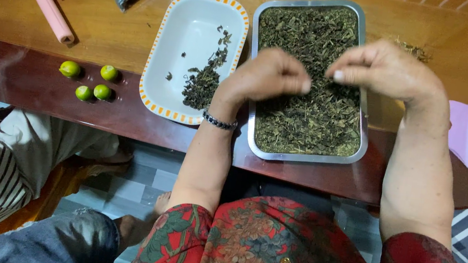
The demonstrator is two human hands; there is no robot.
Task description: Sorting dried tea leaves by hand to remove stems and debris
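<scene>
Both hands over steel tray (359, 149) of dried leaves (311, 100): left hand (269, 75) fingers curled shut, right hand (386, 67) fingers pinched, maybe on leaf bit; white dish (184, 33) just left of tray, catching sorted pieces

The person is wearing a short-sleeved red top (266, 246) covered in a busy floral print with green leaves and a small gold button at the front, and they're also sporting a dark beaded bracelet (218, 122) on the left wrist.

Shiny metal tray (360, 144), glossy wooden table (107, 34)
</scene>
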